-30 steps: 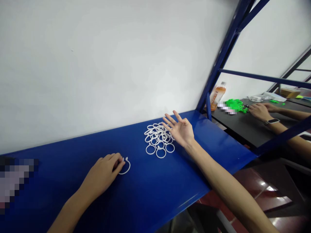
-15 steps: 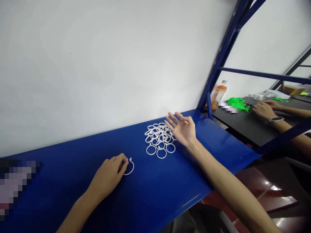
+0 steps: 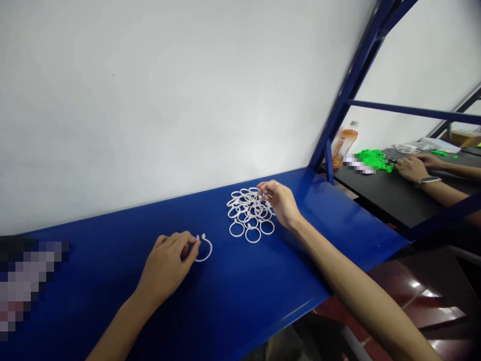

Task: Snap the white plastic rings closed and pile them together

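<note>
My left hand (image 3: 171, 263) is closed in a pinch on a white plastic ring (image 3: 210, 249). That ring has a gap at its top, with a small knob at each end; its left part is hidden by my fingers. To the right, my right hand (image 3: 281, 201) hovers at the right side of a pile of white plastic rings (image 3: 252, 234). Its fingers are loosely curled and a little apart, with nothing visible in them. Several rings in the pile overlap, and the hand covers some of them.
The blue table (image 3: 233, 296) meets a white wall (image 3: 169, 100). A blue metal frame (image 3: 347, 85) rises at the right. Beyond it, a co-worker's hands (image 3: 413, 168) are beside green pieces (image 3: 372, 158) and an orange drink bottle (image 3: 344, 145) on a black table (image 3: 376, 193).
My right hand has turned from palm up with spread fingers to fingers curled downward by the pile. My left hand keeps its pinch on the ring. The view has shifted slightly.
</note>
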Action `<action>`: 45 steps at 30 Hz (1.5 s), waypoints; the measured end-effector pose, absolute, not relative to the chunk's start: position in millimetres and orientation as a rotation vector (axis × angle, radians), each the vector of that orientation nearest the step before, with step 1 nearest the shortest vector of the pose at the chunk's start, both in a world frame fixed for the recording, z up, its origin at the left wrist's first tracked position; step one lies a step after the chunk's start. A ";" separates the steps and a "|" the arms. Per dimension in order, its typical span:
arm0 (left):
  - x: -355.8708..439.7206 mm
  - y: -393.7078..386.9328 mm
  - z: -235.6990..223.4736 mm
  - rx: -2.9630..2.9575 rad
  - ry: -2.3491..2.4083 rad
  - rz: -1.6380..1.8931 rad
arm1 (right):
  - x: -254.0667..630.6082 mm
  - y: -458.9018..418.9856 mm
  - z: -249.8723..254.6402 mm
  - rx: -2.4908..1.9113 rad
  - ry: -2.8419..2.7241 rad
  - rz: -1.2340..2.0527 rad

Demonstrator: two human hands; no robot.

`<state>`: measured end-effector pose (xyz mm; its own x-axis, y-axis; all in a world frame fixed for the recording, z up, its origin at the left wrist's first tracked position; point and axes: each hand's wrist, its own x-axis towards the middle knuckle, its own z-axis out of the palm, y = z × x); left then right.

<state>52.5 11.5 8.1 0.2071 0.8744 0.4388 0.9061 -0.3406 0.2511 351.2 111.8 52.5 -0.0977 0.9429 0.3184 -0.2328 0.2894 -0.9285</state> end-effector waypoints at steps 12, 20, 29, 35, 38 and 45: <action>87.2 -1.4 16.8 -2.290 -1.288 -1.102 | 295.7 37.9 22.4 -0.760 -2.239 0.831; 89.2 -7.6 24.9 -2.452 -1.690 -1.466 | 296.4 44.8 20.7 -0.721 -2.172 0.957; 90.3 -6.3 19.7 -2.573 -1.816 -1.423 | 299.0 44.2 27.8 -0.660 -2.275 0.775; 87.6 -5.7 23.3 -2.359 -1.904 -1.474 | 299.2 41.1 31.3 -0.505 -2.300 0.716; 87.0 -5.0 23.1 -2.341 -1.867 -1.474 | 298.7 40.7 26.2 -0.551 -2.304 0.748; 88.9 -9.6 23.9 -2.491 -1.656 -1.494 | 299.7 42.8 26.2 -0.543 -2.264 0.560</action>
